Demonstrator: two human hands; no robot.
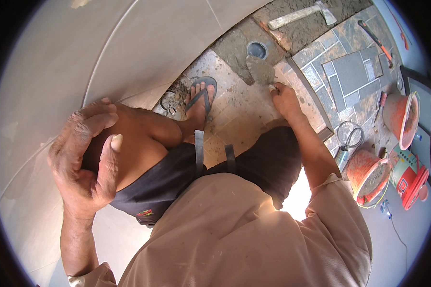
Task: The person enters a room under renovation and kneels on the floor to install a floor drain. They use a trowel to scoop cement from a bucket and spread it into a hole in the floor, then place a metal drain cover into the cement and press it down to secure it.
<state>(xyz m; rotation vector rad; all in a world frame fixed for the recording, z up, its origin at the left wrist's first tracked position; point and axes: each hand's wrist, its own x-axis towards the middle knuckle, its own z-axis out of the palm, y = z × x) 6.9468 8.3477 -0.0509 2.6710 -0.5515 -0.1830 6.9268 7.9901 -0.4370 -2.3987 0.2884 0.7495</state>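
My left hand point(84, 158) rests over my bent left knee point(129, 138), fingers spread, holding nothing. My right hand point(285, 99) reaches down to the floor and grips the handle of a trowel point(261, 69), whose grey blade lies on a patch of wet mortar point(234, 48) beside a round floor drain point(257, 49). My left foot in a dark flip-flop point(201, 98) stands on the small brown floor tiles point(239, 112) just left of the trowel.
A hatchet-like hammer point(304, 14) lies on the mortar bed at the top. Grey stone tiles point(352, 71) cover the floor to the right. Two orange buckets point(402, 115) point(368, 174), a red container point(409, 177) and a pale tiled wall point(81, 57) surround me.
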